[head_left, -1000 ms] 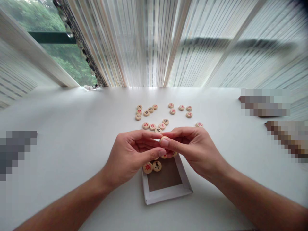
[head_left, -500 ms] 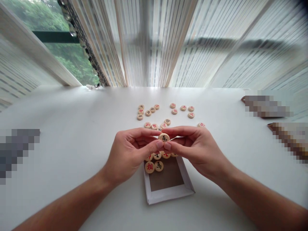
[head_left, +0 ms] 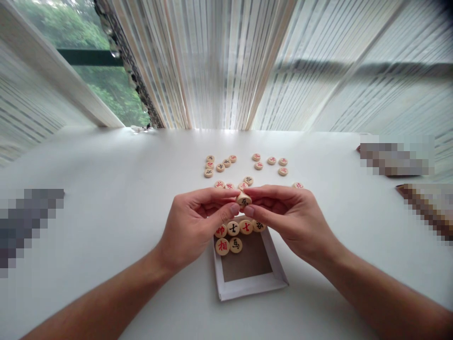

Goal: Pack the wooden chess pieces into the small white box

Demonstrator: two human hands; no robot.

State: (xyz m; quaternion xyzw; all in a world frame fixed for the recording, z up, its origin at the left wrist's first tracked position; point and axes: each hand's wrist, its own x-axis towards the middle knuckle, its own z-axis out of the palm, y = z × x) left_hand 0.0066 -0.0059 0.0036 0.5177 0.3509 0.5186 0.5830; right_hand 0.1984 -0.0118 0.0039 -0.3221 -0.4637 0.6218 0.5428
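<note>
With left hand and right hand we're pinching, likely inspecting, a piece near the box, probably needing steadiness next.

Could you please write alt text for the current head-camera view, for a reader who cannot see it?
A person's left hand and right hand together pinch a black-lettered xiangqi horse piece near a shallow white box holding two visible rows of pieces. Loose pieces lie scattered beyond on the white table, before a striped curtain.
</note>
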